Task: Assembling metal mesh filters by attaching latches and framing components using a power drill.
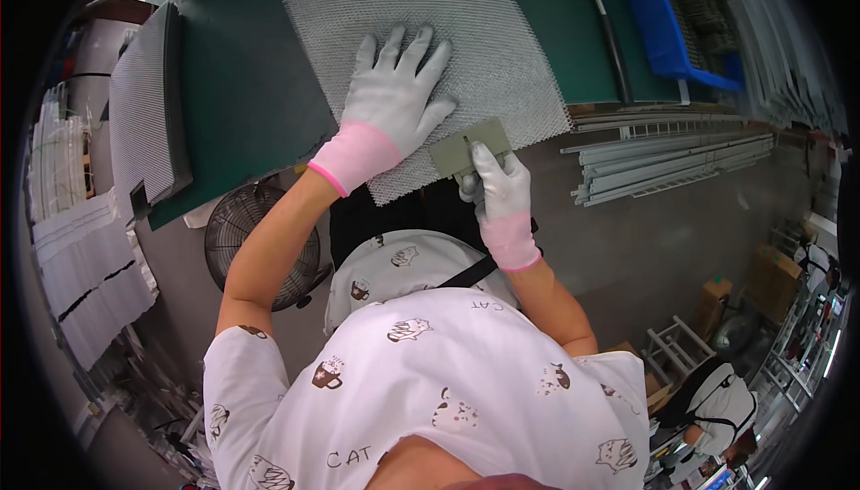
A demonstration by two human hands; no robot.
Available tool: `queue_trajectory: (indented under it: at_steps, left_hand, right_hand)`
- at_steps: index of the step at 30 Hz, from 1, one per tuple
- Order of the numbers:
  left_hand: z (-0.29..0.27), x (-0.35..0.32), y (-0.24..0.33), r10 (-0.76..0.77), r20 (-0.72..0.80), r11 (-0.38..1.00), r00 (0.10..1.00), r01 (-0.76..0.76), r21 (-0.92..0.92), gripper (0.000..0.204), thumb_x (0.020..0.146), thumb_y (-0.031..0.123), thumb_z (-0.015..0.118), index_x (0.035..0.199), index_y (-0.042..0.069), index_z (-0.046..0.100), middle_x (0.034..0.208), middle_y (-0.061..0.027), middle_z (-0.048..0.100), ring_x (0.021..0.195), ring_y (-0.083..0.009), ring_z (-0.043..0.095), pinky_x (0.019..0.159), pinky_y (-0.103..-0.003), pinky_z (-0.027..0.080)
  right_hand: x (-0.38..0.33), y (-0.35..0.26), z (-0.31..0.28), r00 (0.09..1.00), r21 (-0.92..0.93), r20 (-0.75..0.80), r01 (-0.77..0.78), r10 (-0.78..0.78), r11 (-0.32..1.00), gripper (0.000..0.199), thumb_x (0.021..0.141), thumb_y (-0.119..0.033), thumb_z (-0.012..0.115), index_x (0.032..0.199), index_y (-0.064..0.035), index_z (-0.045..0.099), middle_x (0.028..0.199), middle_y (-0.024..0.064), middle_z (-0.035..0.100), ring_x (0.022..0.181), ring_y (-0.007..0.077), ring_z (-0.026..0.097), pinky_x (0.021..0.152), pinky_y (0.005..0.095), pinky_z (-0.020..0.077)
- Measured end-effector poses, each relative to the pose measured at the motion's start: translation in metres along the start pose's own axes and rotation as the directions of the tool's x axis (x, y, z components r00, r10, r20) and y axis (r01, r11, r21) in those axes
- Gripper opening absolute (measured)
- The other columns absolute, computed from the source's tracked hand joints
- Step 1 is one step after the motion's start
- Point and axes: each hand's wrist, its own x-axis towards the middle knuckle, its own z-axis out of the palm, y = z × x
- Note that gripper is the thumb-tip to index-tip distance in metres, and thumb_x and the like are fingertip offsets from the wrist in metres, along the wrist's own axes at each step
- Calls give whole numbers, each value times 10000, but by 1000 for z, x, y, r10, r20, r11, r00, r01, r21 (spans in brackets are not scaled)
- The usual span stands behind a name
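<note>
Mesh sheet (466, 33), a square of silvery expanded metal, lies flat on the green worktable (242, 96), its near corner hanging just past the table edge toward the person. The left hand (394, 100), gloved, is spread wide with the palm pressed down on the sheet's near half. The right hand (497, 187) is closed around a small grey-green block (470, 150), fingers pinching it against the mesh's near edge; it looks slotted over that edge, though I can't be sure. So the sheet stretches away from both hands, the right one working its rim. A hammer (602, 15) lies well off to the right.
</note>
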Motion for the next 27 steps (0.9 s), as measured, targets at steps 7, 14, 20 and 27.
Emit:
queue_trajectory:
  at_steps: [7, 14, 20, 27]
  left_hand:
    - [4, 13, -13, 34, 72, 999, 997, -36, 24, 639, 882, 424, 532, 1407, 90, 388, 1458, -132, 385, 1356, -330, 331, 1138, -519, 180]
    - [5, 78, -91, 90, -68, 968, 994, -71, 239, 461, 902, 333, 534, 1309, 120, 493, 1386, -82, 480, 1285, -316, 425, 1053, -509, 310]
    - [-13, 11, -55, -98, -52, 995, 994, 98, 3, 550, 785, 370, 682, 1229, 65, 570, 1302, -136, 536, 1258, -330, 452, 1077, -510, 286]
    - [-16, 11, -21, -50, -495, 995, 867, 0, -100, 350, 780, 191, 691, 1107, 86, 623, 1129, -87, 610, 1124, -287, 539, 1001, -503, 353]
  right_hand:
    - [10, 16, 6, 996, 194, 78, 29, -45, 981, 273, 923, -268, 636, 1037, -53, 511, 846, -8, 515, 657, 75, 475, 598, 250, 434]
    - [91, -67, -144, 850, -901, 363, 214, -383, -378, 178, 799, -131, 615, 943, -45, 675, 977, 153, 673, 891, 354, 639, 780, 446, 514]
    - [98, -82, -221, 974, -892, 203, 142, -100, -430, 339, 798, -89, 585, 1137, -104, 601, 1208, 189, 526, 1109, 360, 534, 940, 454, 447]
    - [82, -85, -243, 682, -800, 564, 313, -465, -512, 289, 833, -73, 525, 1108, -66, 613, 1127, 170, 590, 953, 361, 590, 792, 453, 485]
